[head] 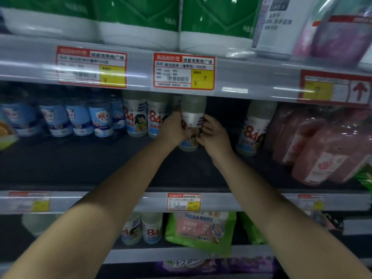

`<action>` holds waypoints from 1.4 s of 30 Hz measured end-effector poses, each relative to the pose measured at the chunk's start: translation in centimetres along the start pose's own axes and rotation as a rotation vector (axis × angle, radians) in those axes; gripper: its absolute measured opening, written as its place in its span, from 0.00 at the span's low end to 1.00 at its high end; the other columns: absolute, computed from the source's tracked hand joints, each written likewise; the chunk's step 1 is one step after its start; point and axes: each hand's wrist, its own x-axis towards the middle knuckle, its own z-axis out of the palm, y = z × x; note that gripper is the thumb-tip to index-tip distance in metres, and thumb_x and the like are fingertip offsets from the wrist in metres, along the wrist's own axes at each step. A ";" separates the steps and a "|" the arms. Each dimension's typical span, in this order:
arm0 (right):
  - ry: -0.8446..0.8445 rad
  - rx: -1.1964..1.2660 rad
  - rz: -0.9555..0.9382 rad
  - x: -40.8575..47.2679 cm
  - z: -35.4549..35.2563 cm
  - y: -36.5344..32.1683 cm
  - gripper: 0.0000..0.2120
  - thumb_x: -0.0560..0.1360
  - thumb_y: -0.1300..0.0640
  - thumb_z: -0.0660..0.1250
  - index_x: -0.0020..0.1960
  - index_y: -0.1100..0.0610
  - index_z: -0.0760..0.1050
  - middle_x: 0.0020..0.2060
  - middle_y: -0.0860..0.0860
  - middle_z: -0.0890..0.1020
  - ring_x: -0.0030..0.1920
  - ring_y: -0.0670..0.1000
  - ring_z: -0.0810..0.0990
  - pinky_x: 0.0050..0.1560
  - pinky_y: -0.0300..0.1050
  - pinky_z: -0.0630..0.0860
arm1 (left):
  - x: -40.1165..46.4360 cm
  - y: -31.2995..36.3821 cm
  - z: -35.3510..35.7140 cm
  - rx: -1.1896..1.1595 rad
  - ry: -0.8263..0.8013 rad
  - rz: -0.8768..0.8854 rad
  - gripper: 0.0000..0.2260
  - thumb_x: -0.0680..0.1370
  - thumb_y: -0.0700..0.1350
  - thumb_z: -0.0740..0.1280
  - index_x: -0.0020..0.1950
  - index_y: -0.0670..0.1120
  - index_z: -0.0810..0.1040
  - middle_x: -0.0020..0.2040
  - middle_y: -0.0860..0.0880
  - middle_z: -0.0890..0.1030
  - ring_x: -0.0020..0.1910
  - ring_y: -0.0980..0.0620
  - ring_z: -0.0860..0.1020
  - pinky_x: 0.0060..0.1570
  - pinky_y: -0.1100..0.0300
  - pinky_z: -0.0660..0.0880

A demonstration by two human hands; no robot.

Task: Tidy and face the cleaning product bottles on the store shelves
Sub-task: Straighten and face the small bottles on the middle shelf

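Observation:
A white "84" disinfectant bottle [192,115] stands deep on the middle shelf [84,164], and both of my hands wrap around it. My left hand [174,127] grips its left side; my right hand [213,133] closes on its right side and lower front. Two matching "84" bottles [145,115] stand side by side just left of it, labels facing out. Another "84" bottle [254,127] stands apart to the right, leaning slightly. The held bottle's label is mostly covered by my fingers.
Blue-labelled bottles [80,117] line the shelf's left end, and pink bottles [322,150] crowd its right end. Green-and-white jugs [138,23] sit on the shelf above. Below are two more "84" bottles [143,228] and a green pouch [201,230]. Price tags [184,71] hang on the rails.

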 end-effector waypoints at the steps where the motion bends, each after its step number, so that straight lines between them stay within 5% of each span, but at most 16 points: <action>1: 0.013 0.027 0.015 0.3 0.3 -0.1 0.27 0.73 0.72 0.60 0.70 0.57 0.65 0.64 0.56 0.74 0.60 0.48 0.74 0.63 0.51 0.74 | 0.3 -0.2 -0.2 -0.001 -0.003 0.007 0.26 0.69 0.49 0.74 0.63 0.43 0.71 0.58 0.45 0.78 0.57 0.49 0.77 0.55 0.55 0.74; 9: -0.003 0.102 0.041 0.3 2.4 0.5 0.27 0.73 0.73 0.59 0.71 0.58 0.64 0.63 0.55 0.75 0.61 0.51 0.75 0.63 0.48 0.73 | 0.3 -1.3 -0.7 0.224 0.113 -0.104 0.26 0.70 0.54 0.72 0.62 0.41 0.71 0.57 0.42 0.79 0.53 0.46 0.78 0.48 0.56 0.75; 18: 0.011 0.118 0.117 -0.4 2.8 0.8 0.28 0.73 0.75 0.57 0.70 0.59 0.64 0.64 0.54 0.74 0.56 0.45 0.72 0.64 0.46 0.71 | -0.7 -2.5 0.5 0.425 0.049 -0.142 0.16 0.77 0.44 0.66 0.60 0.39 0.66 0.55 0.39 0.78 0.51 0.43 0.78 0.45 0.53 0.74; 23: -0.063 0.093 0.153 0.5 3.6 1.3 0.29 0.72 0.73 0.63 0.70 0.56 0.65 0.58 0.44 0.72 0.58 0.45 0.73 0.66 0.49 0.71 | -0.1 -2.9 0.6 0.441 0.105 -0.193 0.14 0.78 0.41 0.64 0.61 0.40 0.66 0.54 0.39 0.78 0.51 0.43 0.78 0.46 0.51 0.75; 29: -0.112 0.011 0.122 0.9 4.2 1.4 0.27 0.73 0.68 0.64 0.69 0.52 0.68 0.62 0.51 0.77 0.60 0.50 0.76 0.66 0.52 0.72 | 0.3 -3.3 0.3 0.526 0.091 -0.210 0.09 0.78 0.41 0.63 0.57 0.40 0.73 0.53 0.41 0.79 0.50 0.45 0.78 0.45 0.53 0.76; 34: -0.145 -0.071 0.163 0.9 4.0 1.1 0.33 0.74 0.72 0.57 0.75 0.51 0.55 0.65 0.48 0.71 0.65 0.50 0.70 0.69 0.48 0.68 | 0.6 -3.0 0.2 0.558 0.078 -0.190 0.10 0.78 0.39 0.61 0.58 0.39 0.74 0.54 0.39 0.79 0.52 0.44 0.78 0.47 0.53 0.75; 42: -0.193 -0.141 0.181 1.8 4.1 0.8 0.33 0.75 0.66 0.59 0.75 0.47 0.52 0.69 0.52 0.69 0.65 0.52 0.71 0.68 0.50 0.69 | 0.9 -2.4 0.3 0.605 0.061 -0.212 0.08 0.79 0.40 0.61 0.55 0.38 0.75 0.54 0.39 0.79 0.51 0.44 0.78 0.45 0.54 0.75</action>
